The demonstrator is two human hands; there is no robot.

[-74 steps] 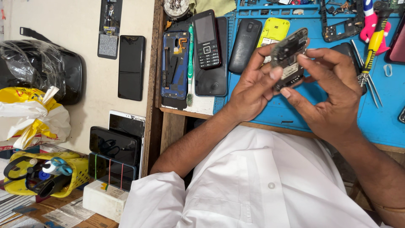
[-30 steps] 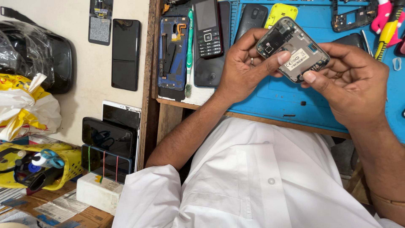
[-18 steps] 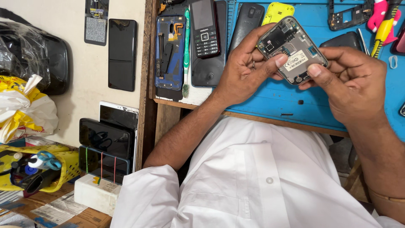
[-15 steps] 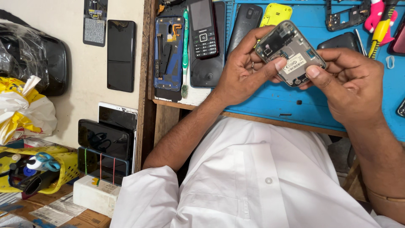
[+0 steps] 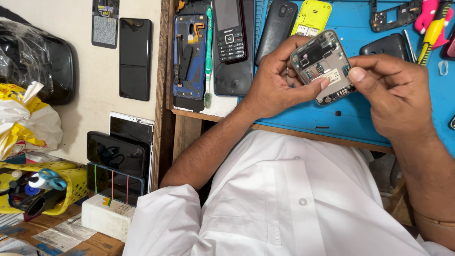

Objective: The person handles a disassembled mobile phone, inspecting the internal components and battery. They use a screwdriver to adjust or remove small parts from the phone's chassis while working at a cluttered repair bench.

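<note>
An opened phone body (image 5: 323, 66) — back cover off, innards showing — is being held above the blue work mat (image 5: 303, 116). It is being gripped by the left hand (image 5: 279, 83) along one edge and pinched by the right hand (image 5: 395, 97) at the other.

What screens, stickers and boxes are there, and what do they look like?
Open phone: in both hands, small white sticker.
Keypad phone: top middle, dark screen.
Black screens: left wall, tall rectangles.
Label card: top left, black and grey.
White box: bottom left.
</note>
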